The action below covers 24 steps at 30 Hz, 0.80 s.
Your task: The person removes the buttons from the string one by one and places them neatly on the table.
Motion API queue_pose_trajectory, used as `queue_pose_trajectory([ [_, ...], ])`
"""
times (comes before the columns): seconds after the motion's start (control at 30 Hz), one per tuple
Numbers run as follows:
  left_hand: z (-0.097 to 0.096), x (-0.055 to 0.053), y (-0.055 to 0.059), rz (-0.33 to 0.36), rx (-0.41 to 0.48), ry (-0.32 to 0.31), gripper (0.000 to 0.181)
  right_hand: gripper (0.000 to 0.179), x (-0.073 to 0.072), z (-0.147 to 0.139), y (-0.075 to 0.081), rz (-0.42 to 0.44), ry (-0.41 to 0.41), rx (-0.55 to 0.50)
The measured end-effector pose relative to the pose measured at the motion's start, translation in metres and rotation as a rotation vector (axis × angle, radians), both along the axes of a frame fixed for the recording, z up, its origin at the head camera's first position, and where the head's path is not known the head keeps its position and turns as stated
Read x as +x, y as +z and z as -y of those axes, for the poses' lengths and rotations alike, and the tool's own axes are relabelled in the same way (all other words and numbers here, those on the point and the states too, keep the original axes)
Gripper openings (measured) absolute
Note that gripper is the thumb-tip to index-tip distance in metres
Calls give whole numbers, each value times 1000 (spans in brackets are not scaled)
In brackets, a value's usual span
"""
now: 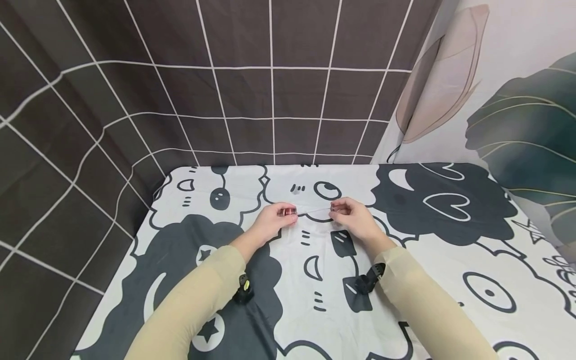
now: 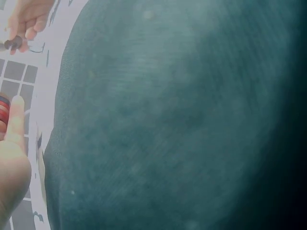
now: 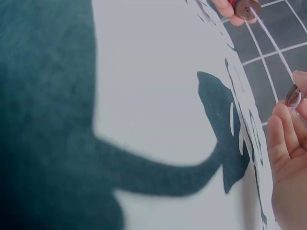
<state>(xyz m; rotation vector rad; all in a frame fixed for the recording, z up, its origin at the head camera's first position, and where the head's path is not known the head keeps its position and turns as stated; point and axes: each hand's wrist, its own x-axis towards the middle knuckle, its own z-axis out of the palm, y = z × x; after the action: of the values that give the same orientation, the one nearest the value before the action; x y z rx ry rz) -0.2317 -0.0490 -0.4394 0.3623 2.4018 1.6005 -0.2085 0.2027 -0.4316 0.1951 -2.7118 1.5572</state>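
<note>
My left hand grips a small stack of red and dark buttons between thumb and fingers. A brown button faces outward at the end of that stack. From its middle a thin white string runs across to my right hand. There, my thumb and fingers pinch a single brown button, which the string passes through. The string looks stretched nearly straight between the hands, both held above the patterned cloth. In the left wrist view, part of the red stack is cut off by the frame edge.
A black-and-white cartoon cloth covers the surface under my arms. Behind it hangs a dark curtain with a white grid, also along the left. A leaf-printed hanging stands at the right. Each wrist bears a black strap.
</note>
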Motion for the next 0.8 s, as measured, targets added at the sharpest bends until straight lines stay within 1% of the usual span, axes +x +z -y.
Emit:
queue_pose_trajectory([
  [0.2,0,2,0,-11,10,-2,35,35,1,-4,3,5,-7,3],
  [0.33,1,1,-1,-27,-8,2,33,35,2,-8,1,4,-12,7],
  [0.57,1,1,-2,-21,-10,4,34,35,3,-14,0,15,-36,15],
  [0.8,1,2,-1,-22,-3,5,34,34,3,-18,-1,-8,-34,-12],
])
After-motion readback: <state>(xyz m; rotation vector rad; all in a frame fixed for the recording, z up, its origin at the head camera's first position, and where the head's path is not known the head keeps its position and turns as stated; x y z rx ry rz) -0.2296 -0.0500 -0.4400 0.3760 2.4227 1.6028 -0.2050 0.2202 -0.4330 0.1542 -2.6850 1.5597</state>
